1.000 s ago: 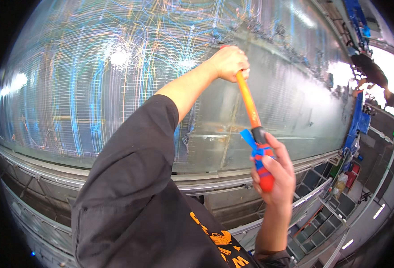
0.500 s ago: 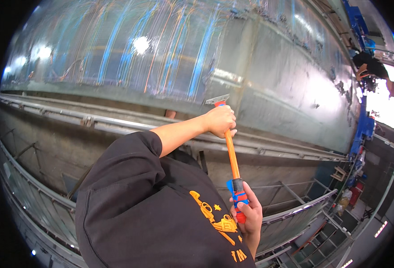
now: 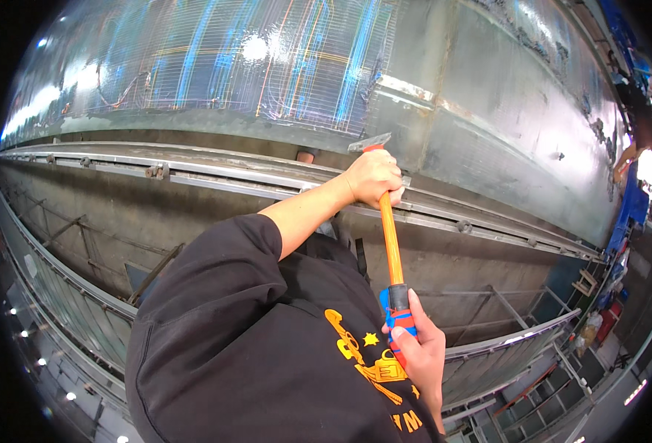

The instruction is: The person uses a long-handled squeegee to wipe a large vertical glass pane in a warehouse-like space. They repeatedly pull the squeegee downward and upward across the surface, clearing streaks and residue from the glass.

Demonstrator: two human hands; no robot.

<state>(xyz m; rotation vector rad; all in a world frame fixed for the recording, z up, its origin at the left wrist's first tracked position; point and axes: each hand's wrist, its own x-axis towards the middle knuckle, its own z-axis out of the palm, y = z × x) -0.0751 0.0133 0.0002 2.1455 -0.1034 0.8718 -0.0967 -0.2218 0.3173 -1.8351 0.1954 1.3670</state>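
While the bare left hand curls its fingers firmly around the far end of a long scraper with a slim orange shaft, the bare right hand closes thumb and fingers on its red-and-blue wrapped grip, nearer the body, just below a black collar. The scraper slants between the two hands, near a loose black shirt with an orange print. Just beyond the left hand, its flat grey metal blade is at the near edge of a broad, glossy, greenish-grey sheet; whether they touch cannot be told. Toward the far left, blue and orange streaks cross the sheet. Along its near edge runs a long silver metal rail. At the far right, a person in dark clothing is partly in view.
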